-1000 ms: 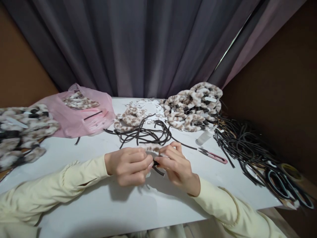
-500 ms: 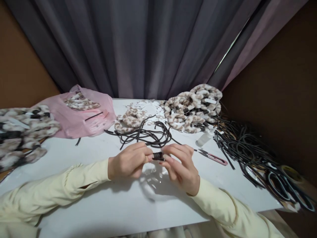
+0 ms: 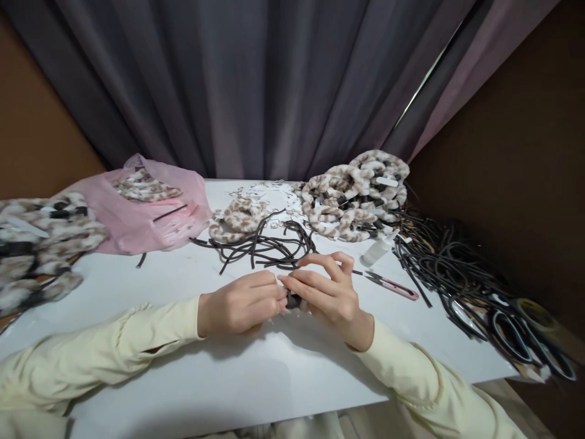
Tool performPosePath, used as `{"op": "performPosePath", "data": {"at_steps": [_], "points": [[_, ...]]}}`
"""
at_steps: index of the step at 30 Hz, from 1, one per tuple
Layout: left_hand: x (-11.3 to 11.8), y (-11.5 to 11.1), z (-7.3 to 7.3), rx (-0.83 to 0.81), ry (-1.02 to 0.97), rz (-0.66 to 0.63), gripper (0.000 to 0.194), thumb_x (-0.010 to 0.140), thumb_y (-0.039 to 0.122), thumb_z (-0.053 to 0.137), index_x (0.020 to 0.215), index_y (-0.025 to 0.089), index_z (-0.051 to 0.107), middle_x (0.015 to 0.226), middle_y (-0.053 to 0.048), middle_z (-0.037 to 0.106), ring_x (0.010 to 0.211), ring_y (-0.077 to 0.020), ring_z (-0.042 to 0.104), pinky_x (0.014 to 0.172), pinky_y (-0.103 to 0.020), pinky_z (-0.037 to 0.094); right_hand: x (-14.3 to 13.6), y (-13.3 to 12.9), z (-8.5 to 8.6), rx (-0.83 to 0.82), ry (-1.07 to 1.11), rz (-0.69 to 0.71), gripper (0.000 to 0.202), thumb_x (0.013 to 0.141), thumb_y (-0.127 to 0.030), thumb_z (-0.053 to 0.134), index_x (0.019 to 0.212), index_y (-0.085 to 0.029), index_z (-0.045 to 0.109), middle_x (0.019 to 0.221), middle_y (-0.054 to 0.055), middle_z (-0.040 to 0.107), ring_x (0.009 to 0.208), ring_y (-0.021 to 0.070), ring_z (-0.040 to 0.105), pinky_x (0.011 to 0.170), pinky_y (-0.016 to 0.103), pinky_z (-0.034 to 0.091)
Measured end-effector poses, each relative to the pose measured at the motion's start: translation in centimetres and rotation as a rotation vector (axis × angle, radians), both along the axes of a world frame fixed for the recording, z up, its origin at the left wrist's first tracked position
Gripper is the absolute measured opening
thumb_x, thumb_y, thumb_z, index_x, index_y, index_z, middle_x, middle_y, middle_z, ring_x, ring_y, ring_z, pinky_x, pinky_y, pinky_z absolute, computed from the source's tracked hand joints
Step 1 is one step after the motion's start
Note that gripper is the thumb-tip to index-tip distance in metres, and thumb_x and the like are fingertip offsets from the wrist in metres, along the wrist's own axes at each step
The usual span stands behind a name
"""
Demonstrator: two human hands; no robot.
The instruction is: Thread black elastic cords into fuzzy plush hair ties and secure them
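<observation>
Between my hands, just above the white table, is a small black-wrapped piece (image 3: pixel 293 300); a bit of pale fluff shows at its right, and most of it is hidden by fingers. My left hand (image 3: pixel 244 303) is closed and pinches its left end. From the right, my right hand (image 3: pixel 329 299) grips the piece with thumb and lower fingers, the upper fingers lifted and bent. Behind them lies a loose tangle of black cords (image 3: pixel 274 247). Pink-handled thread snips (image 3: pixel 392 285) rest to the right of my right hand, near a small clear bottle (image 3: pixel 378 250).
Spotted plush rings (image 3: pixel 354 195) are piled at the back right, with another plush ring (image 3: pixel 240 218) at the centre back. A pink plastic bag (image 3: pixel 183 183) and more plush rings (image 3: pixel 50 244) stand left. Black cords (image 3: pixel 448 262) heap along the right edge, beside a tape roll (image 3: pixel 534 314).
My right hand has shifted over the black-wrapped piece and now covers more of it, fingertips near my left hand. The piece has turned and sits slightly lower.
</observation>
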State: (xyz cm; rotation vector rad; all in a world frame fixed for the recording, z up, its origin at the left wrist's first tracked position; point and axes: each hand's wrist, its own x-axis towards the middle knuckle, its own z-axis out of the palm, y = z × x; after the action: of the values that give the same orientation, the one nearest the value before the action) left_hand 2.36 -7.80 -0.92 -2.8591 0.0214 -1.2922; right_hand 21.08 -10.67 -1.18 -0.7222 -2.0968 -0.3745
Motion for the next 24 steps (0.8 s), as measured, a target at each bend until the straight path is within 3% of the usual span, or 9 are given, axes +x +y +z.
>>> {"op": "performPosePath", "data": {"at_steps": [7, 11, 13, 15, 17, 20, 24], "points": [[-0.2, 0.0, -0.4, -0.066, 0.001, 0.046, 0.025, 0.085, 0.005, 0.035, 0.105, 0.009, 0.05, 0.073, -0.01, 0.062, 0.061, -0.0163, 0.049, 0.056, -0.028, 0.044, 0.4, 1.0, -0.1, -0.266, 0.029, 0.162, 0.021, 0.088, -0.01, 0.046, 0.093, -0.019, 0.065, 0.077, 0.001, 0.069, 0.085, 0.0171, 0.055, 0.075, 0.036, 0.032], [-0.1, -0.2, -0.7, -0.215, -0.057, 0.141, 0.025, 0.08, 0.001, 0.042, 0.097, 0.013, 0.056, 0.071, -0.006, 0.061, 0.064, -0.0137, 0.05, 0.057, -0.024, 0.043, 0.5, 0.9, 0.2, -0.35, 0.12, 0.107, 0.031, 0.087, -0.008, 0.046, 0.113, -0.02, 0.058, 0.095, 0.005, 0.067, 0.091, 0.0185, 0.055, 0.077, 0.036, 0.038], [0.1, -0.2, -0.4, -0.42, -0.115, 0.264, 0.016, 0.081, 0.005, 0.046, 0.086, 0.015, 0.058, 0.067, -0.003, 0.06, 0.059, -0.0114, 0.05, 0.054, -0.022, 0.041, 0.3, 0.5, 0.4, -0.307, 0.209, 0.025, 0.039, 0.085, -0.005, 0.046, 0.121, -0.02, 0.052, 0.103, 0.008, 0.064, 0.095, 0.0194, 0.054, 0.079, 0.036, 0.041], [0.3, -0.2, 0.3, -0.72, -0.157, 0.407, 0.008, 0.081, 0.014, 0.052, 0.076, 0.016, 0.058, 0.064, 0.0, 0.059, 0.054, -0.0095, 0.049, 0.051, -0.02, 0.039, 0.1, 0.0, 0.3, -0.187, 0.229, -0.035, 0.039, 0.082, -0.004, 0.05, 0.118, -0.018, 0.053, 0.104, 0.01, 0.063, 0.096, 0.0207, 0.054, 0.08, 0.037, 0.041], [0.5, 0.0, 1.1, -1.055, -0.179, 0.485, 0.012, 0.079, 0.023, 0.057, 0.07, 0.016, 0.056, 0.063, 0.001, 0.059, 0.053, -0.0086, 0.048, 0.05, -0.02, 0.038, -0.2, -0.4, 0.1, -0.048, 0.147, -0.061, 0.036, 0.079, -0.005, 0.055, 0.113, -0.016, 0.057, 0.101, 0.009, 0.065, 0.095, 0.0216, 0.055, 0.078, 0.037, 0.041], [0.7, 0.3, 1.9, -1.49, -0.226, 0.434, 0.017, 0.077, 0.029, 0.059, 0.068, 0.016, 0.053, 0.062, 0.002, 0.056, 0.054, -0.0075, 0.045, 0.049, -0.018, 0.036, -0.5, -0.4, -0.6, 0.071, -0.048, -0.068, 0.031, 0.078, -0.007, 0.057, 0.109, -0.011, 0.058, 0.1, 0.01, 0.067, 0.091, 0.0218, 0.055, 0.07, 0.035, 0.039], [0.6, 0.8, 1.7, -1.93, -0.243, 0.242, 0.016, 0.068, 0.016, 0.062, 0.059, 0.014, 0.049, 0.058, 0.004, 0.045, 0.051, -0.0048, 0.038, 0.046, -0.015, 0.032, -0.4, 0.1, -1.3, 0.117, -0.141, -0.053, 0.017, 0.081, -0.006, 0.055, 0.097, -0.007, 0.062, 0.102, 0.013, 0.066, 0.087, 0.0209, 0.055, 0.063, 0.032, 0.039]]}}
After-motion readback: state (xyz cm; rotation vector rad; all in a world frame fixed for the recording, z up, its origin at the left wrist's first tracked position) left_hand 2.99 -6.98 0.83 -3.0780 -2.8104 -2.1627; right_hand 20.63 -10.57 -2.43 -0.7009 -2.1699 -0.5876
